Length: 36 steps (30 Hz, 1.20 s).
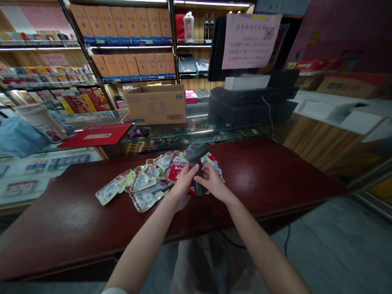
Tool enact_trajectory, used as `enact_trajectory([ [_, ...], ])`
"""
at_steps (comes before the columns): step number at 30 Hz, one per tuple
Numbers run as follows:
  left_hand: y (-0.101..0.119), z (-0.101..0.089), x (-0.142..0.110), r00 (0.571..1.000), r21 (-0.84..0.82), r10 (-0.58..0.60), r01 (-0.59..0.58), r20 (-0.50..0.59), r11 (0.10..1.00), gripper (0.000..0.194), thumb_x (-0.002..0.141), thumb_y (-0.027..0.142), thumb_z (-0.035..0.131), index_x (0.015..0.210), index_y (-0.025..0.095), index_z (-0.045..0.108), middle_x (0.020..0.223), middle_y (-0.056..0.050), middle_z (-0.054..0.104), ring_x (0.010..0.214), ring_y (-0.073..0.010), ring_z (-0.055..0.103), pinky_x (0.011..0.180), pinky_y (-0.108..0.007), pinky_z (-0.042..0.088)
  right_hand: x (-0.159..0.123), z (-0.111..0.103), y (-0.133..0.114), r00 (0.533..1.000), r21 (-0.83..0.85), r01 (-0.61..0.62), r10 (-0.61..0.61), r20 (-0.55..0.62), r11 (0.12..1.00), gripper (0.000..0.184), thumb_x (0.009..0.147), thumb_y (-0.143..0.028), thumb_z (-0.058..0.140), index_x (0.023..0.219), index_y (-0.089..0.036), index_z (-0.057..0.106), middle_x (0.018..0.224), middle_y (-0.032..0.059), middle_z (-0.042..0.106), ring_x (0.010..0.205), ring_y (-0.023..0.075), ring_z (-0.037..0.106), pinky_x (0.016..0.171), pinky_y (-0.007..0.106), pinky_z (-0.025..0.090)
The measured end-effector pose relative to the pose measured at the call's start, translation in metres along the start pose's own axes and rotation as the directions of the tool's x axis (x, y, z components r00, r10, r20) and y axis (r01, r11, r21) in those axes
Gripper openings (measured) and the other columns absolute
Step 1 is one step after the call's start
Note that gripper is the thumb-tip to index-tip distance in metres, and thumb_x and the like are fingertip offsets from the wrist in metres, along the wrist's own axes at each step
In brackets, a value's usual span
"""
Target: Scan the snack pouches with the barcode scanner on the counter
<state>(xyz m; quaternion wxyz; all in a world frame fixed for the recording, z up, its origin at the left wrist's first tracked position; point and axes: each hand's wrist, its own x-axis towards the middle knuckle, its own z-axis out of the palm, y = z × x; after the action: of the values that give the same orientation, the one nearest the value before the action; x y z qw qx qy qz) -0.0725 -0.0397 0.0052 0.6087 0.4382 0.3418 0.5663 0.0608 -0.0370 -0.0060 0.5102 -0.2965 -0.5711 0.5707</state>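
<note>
A black handheld barcode scanner (199,188) is held upright between my hands over the dark red table (253,180). My left hand (184,180) closes on its left side, and my right hand (213,181) grips it from the right with bent fingers. The scanner's head points away from me and shows a small blue light. Beneath and behind it lie several snack packets (144,179), silver-backed and overlapping, spread toward the left. A red packet (176,171) lies just beyond my left hand. The scanner partly hides the packets under it.
Behind the table runs a glass counter (196,132) with an open cardboard box (155,104), a red folder (97,135) and a computer mouse (138,133). A monitor (217,48) stands at the back right. A black cable (232,240) hangs below the table's front edge.
</note>
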Motion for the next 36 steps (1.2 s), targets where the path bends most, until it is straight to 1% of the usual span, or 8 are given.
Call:
enact_trajectory([
  [3,0.011,-0.003,-0.002,0.995,-0.031,0.019,-0.023,-0.102,0.999,0.052,0.071,0.056,0.075,0.106,0.021,0.059,0.096,-0.004,0.070,0.090,-0.0196,0.069,0.078,-0.031,0.054,0.010,-0.033,-0.016,0.989,-0.196,-0.057,0.083,0.125,0.979,0.033,0.072,-0.039,0.081,0.088,-0.022,0.057,0.083,0.0004,0.067,0.080,0.0160,0.066,0.075,0.031,0.054],
  [5,0.021,-0.008,-0.004,0.989,-0.035,0.045,-0.050,-0.141,0.998,0.053,0.075,0.060,0.070,0.109,0.021,0.056,0.088,-0.003,0.069,0.080,-0.0179,0.068,0.069,-0.029,0.053,0.026,-0.056,-0.023,0.999,-0.334,-0.036,0.021,-0.049,0.942,0.028,0.077,-0.040,0.076,0.089,-0.022,0.060,0.081,0.0005,0.068,0.077,0.0159,0.064,0.077,0.032,0.052],
  [9,0.035,-0.014,-0.006,0.997,-0.001,0.059,-0.059,-0.040,0.998,0.058,0.075,0.069,0.063,0.102,0.018,0.057,0.059,0.004,0.056,0.049,-0.0111,0.052,0.048,-0.024,0.040,0.063,-0.073,-0.011,0.918,-0.465,-0.201,0.001,-0.396,0.862,0.040,0.067,-0.035,0.084,0.095,-0.021,0.059,0.074,-0.0013,0.064,0.070,0.0163,0.061,0.072,0.031,0.050],
  [15,0.026,-0.010,-0.006,0.995,0.105,-0.004,-0.007,0.100,0.994,0.052,0.078,0.067,0.062,0.090,0.016,0.057,0.045,0.006,0.049,0.038,-0.0086,0.041,0.042,-0.022,0.027,0.083,-0.060,0.016,0.966,-0.356,-0.244,0.192,-0.175,0.902,0.032,0.055,-0.024,0.090,0.077,-0.018,0.067,0.071,0.0016,0.069,0.070,0.0181,0.064,0.066,0.028,0.051],
  [19,0.020,-0.006,-0.009,0.992,0.121,-0.056,0.042,0.110,0.992,0.053,0.078,0.069,0.063,0.090,0.017,0.057,0.046,0.005,0.049,0.039,-0.0094,0.042,0.043,-0.022,0.028,0.086,-0.079,0.019,0.967,-0.214,-0.244,0.221,-0.124,0.946,0.027,0.056,-0.017,0.085,0.077,-0.018,0.068,0.069,-0.0009,0.070,0.063,0.0150,0.063,0.059,0.025,0.051],
  [26,0.019,0.005,-0.019,0.983,0.099,-0.088,0.072,0.163,0.993,0.049,0.082,0.065,0.060,0.087,0.017,0.060,0.047,0.004,0.051,0.041,-0.0095,0.042,0.044,-0.023,0.030,0.082,-0.158,0.008,0.958,0.104,-0.149,0.170,-0.233,0.983,0.045,0.055,-0.009,0.077,0.096,-0.020,0.062,0.085,0.0009,0.075,0.074,0.0189,0.070,0.067,0.031,0.058],
  [30,0.012,0.012,-0.024,0.976,0.124,-0.125,0.104,0.177,0.987,0.048,0.083,0.063,0.061,0.089,0.016,0.062,0.048,0.003,0.053,0.041,-0.0091,0.042,0.045,-0.023,0.030,0.064,-0.199,0.002,0.891,0.175,-0.007,0.085,-0.446,0.985,0.051,0.053,-0.004,0.074,0.098,-0.021,0.060,0.089,0.0000,0.076,0.078,0.0189,0.071,0.076,0.035,0.060],
  [36,0.004,0.017,-0.025,0.968,0.168,-0.165,0.134,0.187,0.977,0.051,0.079,0.068,0.063,0.082,0.017,0.060,0.046,0.003,0.052,0.039,-0.0091,0.041,0.043,-0.023,0.031,0.051,-0.220,0.006,0.828,0.189,0.017,0.092,-0.553,0.982,0.040,0.061,-0.008,0.069,0.099,-0.021,0.061,0.086,0.0019,0.076,0.081,0.0231,0.073,0.082,0.043,0.060],
])
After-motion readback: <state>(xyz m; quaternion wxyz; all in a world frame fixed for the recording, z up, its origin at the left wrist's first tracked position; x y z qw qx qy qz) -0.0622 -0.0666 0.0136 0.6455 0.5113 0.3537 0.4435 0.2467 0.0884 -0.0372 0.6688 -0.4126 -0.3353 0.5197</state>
